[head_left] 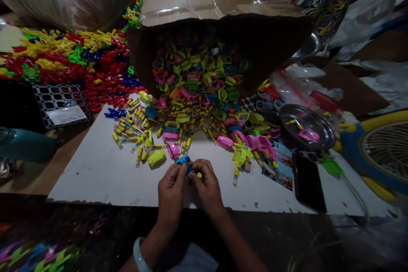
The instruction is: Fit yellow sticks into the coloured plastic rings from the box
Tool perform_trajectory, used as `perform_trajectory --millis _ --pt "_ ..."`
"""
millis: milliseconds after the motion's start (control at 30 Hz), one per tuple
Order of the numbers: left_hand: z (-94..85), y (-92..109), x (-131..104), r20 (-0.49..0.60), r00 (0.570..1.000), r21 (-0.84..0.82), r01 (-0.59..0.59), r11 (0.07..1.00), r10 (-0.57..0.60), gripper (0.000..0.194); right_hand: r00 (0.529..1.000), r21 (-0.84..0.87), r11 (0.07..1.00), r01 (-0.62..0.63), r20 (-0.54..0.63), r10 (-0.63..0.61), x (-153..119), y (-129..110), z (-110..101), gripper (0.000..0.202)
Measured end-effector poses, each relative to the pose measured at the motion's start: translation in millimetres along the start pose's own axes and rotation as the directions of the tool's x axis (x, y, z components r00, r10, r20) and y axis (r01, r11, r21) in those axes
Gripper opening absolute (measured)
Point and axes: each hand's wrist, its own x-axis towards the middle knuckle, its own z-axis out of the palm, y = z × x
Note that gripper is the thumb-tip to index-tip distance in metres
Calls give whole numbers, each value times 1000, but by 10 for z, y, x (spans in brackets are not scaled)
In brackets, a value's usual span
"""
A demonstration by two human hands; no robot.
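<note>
Near the front edge of the white board (95, 170), my left hand (172, 182) pinches a small blue plastic toy piece (182, 160). My right hand (206, 180) closes on the same piece from the other side, and a yellow bit (199, 175) shows by its fingers. My fingertips hide much of the piece. Just beyond them lie a pink plastic piece (173, 150) and a lime-green one (157, 158). Several small yellow-capped tubes (139, 155) are scattered to the left. Right of my hands rests a lime piece with a tube (237, 161).
A tipped cardboard box (216, 6) spills colourful plastic pieces (194, 76) toward me. Red, yellow and blue parts (105, 63) are heaped at left, near a teal bottle (32, 148). At right are a metal bowl (287, 114), a phone (308, 182) and a fan (387, 148).
</note>
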Motion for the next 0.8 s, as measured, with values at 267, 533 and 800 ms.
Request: perform_trajectory --millis 267,533,800 --pt "24 -46 58 -52 993 -136 93 986 -101 37 971 -199 953 228 -31 -239 69 103 44 7" --pt "61 -106 62 -50 989 -235 124 964 -140 38 985 -176 971 165 -14 -170 107 143 4 9" --pt "121 -93 70 -62 992 -262 86 961 -106 37 961 -217 940 263 -24 -275 83 171 62 7"
